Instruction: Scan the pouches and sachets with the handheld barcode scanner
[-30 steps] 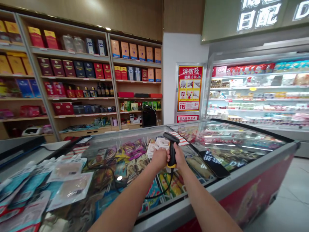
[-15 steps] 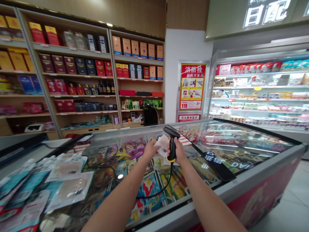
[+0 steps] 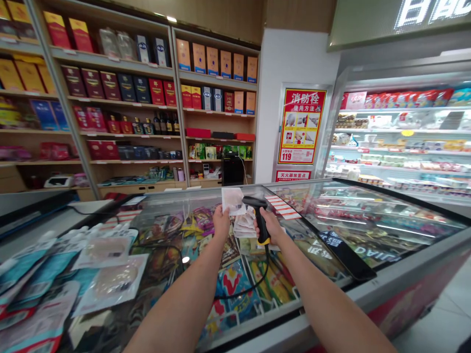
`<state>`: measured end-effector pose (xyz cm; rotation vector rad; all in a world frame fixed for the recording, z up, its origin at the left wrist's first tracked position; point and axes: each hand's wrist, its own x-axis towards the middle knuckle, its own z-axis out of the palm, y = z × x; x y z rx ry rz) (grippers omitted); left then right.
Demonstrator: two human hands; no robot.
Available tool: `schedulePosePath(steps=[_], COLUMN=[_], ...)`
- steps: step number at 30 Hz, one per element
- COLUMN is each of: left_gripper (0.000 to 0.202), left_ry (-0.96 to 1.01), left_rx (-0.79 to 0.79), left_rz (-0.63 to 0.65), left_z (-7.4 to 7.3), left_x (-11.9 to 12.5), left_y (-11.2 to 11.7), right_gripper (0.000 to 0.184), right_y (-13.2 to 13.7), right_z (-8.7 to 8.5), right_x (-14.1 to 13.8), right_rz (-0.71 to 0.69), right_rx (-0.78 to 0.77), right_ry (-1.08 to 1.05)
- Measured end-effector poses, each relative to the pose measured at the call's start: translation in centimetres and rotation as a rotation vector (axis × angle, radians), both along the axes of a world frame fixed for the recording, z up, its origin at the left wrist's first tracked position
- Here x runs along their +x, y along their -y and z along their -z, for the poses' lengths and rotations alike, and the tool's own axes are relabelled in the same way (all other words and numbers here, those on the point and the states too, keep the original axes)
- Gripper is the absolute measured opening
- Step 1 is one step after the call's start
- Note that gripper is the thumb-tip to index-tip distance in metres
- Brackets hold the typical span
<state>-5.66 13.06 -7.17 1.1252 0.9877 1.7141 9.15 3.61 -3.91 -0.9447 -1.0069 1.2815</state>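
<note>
The fingers of the right hand point(image 3: 272, 226) are curled tight around the handle of a black and yellow barcode scanner point(image 3: 261, 226). Its black head tips up and points toward the left hand. The fingers of the left hand point(image 3: 222, 221) are pinched together on the bottom edge of a white packet point(image 3: 232, 201), which stands up just beside the scanner's head. Between the hands, a bundle of pale packets point(image 3: 244, 226) sits just under the scanner. You cannot tell if it is held or lying down.

A black cord point(image 3: 239, 294) drops from the scanner and curves away at 6 o'clock. Below the hands is a big freezer chest point(image 3: 368, 299) with a glass lid. It is full of bright snack bags point(image 3: 235, 289), and more food lies at 3 o'clock. On the glass at 8 o'clock lie flat clear packs point(image 3: 110, 279). A black strip with white letters point(image 3: 344, 255) lies at 4 o'clock. Wooden shelves point(image 3: 84, 147) of red and gold boxes stand at 11 o'clock. A red and yellow poster point(image 3: 301, 126) hangs at 1 o'clock, and a bright fridge point(image 3: 342, 98) stands at 2 o'clock.
</note>
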Motion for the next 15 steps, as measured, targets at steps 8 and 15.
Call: schedulePosePath(steps=[8, 15], left_gripper=[0.018, 0.019], left_ry=[0.129, 0.190], left_rx=[-0.080, -0.094], left_rz=[0.091, 0.059], left_z=[0.7, 0.6], left_x=[0.4, 0.3], left_y=[-0.1, -0.1], right_gripper=[0.044, 0.043], right_y=[1.4, 1.6], right_z=[0.9, 0.9], right_x=[0.7, 1.0], right_rz=[-0.081, -0.047], right_rx=[-0.030, -0.071], right_ry=[0.154, 0.182])
